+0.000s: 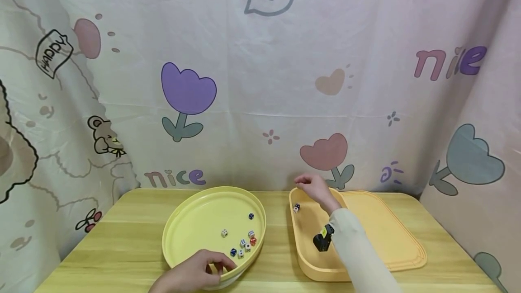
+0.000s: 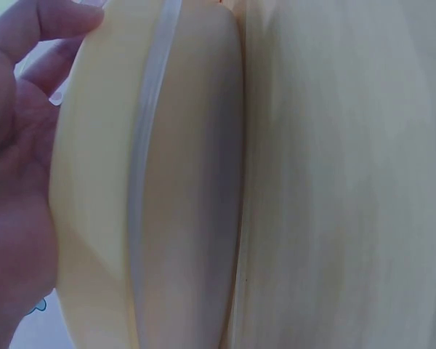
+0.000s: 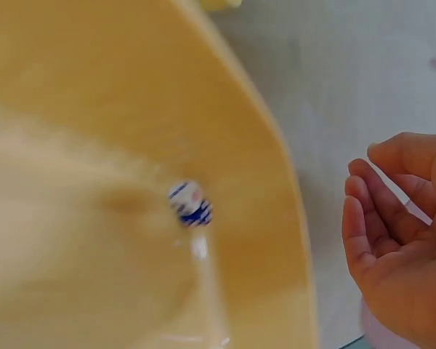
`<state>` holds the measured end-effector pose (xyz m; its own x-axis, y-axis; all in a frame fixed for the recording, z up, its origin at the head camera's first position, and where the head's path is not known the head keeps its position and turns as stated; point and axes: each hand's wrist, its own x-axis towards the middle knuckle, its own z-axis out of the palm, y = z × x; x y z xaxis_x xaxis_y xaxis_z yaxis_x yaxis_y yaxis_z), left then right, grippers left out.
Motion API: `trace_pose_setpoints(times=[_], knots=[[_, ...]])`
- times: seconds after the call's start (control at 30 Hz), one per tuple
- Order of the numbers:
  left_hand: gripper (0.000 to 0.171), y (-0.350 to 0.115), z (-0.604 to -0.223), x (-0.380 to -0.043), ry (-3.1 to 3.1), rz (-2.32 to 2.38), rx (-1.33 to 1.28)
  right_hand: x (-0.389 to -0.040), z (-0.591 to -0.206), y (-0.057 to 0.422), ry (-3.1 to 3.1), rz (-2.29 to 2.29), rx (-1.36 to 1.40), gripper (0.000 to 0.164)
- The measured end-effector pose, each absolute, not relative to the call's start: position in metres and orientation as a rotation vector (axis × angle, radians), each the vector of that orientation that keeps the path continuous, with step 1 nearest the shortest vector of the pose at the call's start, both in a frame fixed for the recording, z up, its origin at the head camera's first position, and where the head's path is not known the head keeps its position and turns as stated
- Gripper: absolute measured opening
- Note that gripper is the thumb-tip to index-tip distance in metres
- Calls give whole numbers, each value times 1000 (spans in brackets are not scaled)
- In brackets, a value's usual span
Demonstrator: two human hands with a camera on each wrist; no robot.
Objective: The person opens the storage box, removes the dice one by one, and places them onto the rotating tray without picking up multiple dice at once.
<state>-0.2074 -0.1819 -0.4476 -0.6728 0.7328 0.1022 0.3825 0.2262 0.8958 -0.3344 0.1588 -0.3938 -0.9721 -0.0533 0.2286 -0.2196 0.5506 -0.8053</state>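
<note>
My left hand (image 1: 199,268) holds the front rim of a round yellow tray (image 1: 172,238); its thumb lies outside the edge and the other fingers reach over to the inside. Several dice lie in that tray, among them a red die (image 1: 253,241), a lone white die (image 1: 224,233) and a dark blue die (image 1: 251,216). Over the far end of an orange-yellow box (image 1: 307,268), my right hand (image 1: 315,189) hovers with loosely bent fingers and nothing showing between them. Inside the box, a white die (image 3: 183,195) and a dark blue die (image 3: 196,214) sit together by the wall.
A flat orange-yellow lid (image 1: 390,234) lies on the wooden table (image 1: 110,257) to the right of the box. Behind the table hangs a printed curtain (image 1: 252,67). A black wrist camera (image 1: 323,238) sits by the right sleeve.
</note>
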Motion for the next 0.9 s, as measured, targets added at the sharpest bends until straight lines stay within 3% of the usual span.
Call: trace_pose_setpoints(times=[0.5,0.9], knots=[[28,-186,-450,-208,2161,1418,1066,-334,-442,174,-2610,1449,87,16],[28,-183,-447,-208,2167,1410,1050,-343,-458,168,-2661,1474,49,14]])
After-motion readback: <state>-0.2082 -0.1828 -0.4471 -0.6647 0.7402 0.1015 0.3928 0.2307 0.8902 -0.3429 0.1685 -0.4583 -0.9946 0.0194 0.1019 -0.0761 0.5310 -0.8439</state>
